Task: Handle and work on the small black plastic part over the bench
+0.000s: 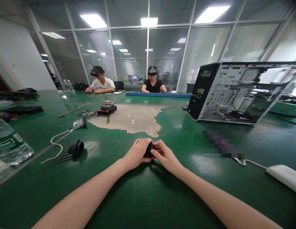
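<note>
Both my hands meet over the green tabletop (pixel 138 203), close to the middle of the view. My left hand (pixel 138 150) is wrapped round a small black part (pixel 149 150), most of it covered by fingers, so its kind does not show. From the other side, my right hand (pixel 165 156) pinches the same part's right edge between thumb and fingers. To the left on the table lies a black plastic piece with a round collar and flat slats (pixel 76 149). Beyond my hands, a bare beige patch (pixel 143 117) has small white scraps on it.
An open computer case (pixel 210 95) stands at the right. Nearer are a dark, partly blurred slab (pixel 221 143) and a white device with a cable (pixel 285 176). On the left are a water bottle (pixel 9 143), a metal bracket (pixel 79 123) and a heatsink fan (pixel 107 106). Two people sit opposite.
</note>
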The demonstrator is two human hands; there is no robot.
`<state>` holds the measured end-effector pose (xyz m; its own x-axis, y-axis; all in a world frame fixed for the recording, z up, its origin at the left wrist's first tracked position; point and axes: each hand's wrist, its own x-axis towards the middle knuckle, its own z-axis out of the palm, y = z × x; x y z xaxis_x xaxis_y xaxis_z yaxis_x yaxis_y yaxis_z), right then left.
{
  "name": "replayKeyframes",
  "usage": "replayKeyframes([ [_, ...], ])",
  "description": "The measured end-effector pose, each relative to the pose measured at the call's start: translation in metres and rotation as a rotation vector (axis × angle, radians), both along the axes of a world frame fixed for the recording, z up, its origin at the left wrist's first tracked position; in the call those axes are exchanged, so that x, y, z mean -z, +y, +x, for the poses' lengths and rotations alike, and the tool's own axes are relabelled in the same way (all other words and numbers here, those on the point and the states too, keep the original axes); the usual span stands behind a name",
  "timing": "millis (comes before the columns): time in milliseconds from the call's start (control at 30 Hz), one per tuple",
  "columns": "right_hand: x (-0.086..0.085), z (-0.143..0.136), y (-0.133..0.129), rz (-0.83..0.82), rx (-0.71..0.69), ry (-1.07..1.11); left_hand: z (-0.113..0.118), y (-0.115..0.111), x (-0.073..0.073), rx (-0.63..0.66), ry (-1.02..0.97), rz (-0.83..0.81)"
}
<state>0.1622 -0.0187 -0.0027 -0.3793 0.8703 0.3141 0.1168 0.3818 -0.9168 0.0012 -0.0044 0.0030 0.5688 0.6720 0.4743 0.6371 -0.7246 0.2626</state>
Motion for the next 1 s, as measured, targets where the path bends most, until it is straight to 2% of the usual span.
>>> replayKeyframes([
  [267,0.0006,0.0006,0.0025,-0.046,0.022,-0.034,0.0007,-0.0010,-0.0023,-0.005,-0.012,-0.023],
  [500,-0.0031,0.0011,-0.0022,0.025,-0.010,-0.013,0.0005,-0.0015,-0.0030,-0.003,-0.004,-0.034],
  [833,0.0037,0.0000,0.0070,-0.098,0.020,0.024,0.0015,-0.0009,-0.0010,-0.008,-0.002,-0.017],
  [1000,-0.0025,0.0012,0.0003,-0.017,-0.013,-0.008,0.0013,-0.0005,-0.0016,-0.008,0.001,-0.028],
])
